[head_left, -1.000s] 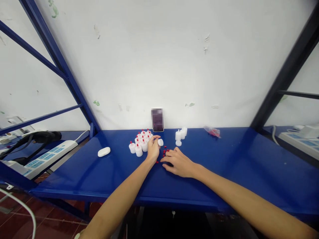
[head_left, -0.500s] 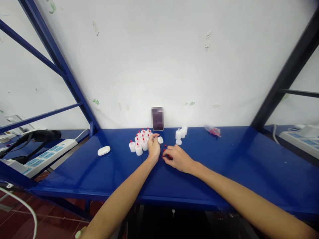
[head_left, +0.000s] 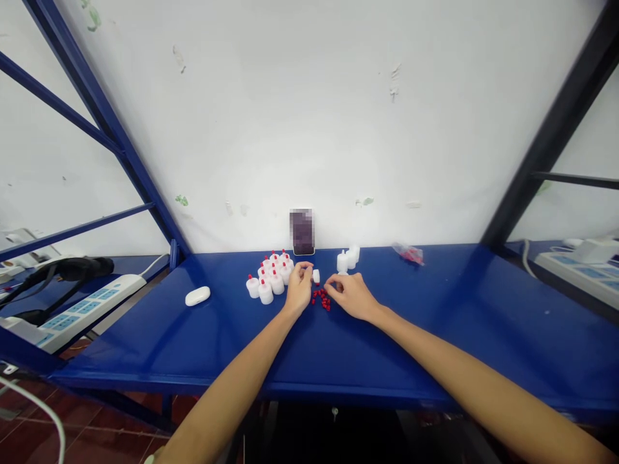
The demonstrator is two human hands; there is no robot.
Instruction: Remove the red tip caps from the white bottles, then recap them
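Observation:
My left hand (head_left: 300, 289) is closed around a small white bottle (head_left: 316, 276), which shows past the fingertips. Just right of it, my right hand (head_left: 353, 295) has thumb and forefinger pinched together; whatever is between them is too small to make out. Several small red caps (head_left: 323, 299) lie loose on the blue table between my two hands. Left of my left hand, white bottles with red caps (head_left: 265, 292) stand upright in a group. Behind my right hand are a few white bottles without red caps (head_left: 342, 261).
A phone (head_left: 304, 233) leans against the wall at the back. On the left of the blue table (head_left: 232, 348) lies a white oval case (head_left: 198, 296). A clear bag with red pieces (head_left: 409, 254) rests at the back right. Blue frame posts (head_left: 109, 122) rise at the left.
My right hand has lifted away from the loose red caps, up and to the right, uncovering them. The bottle in my left hand has turned more upright.

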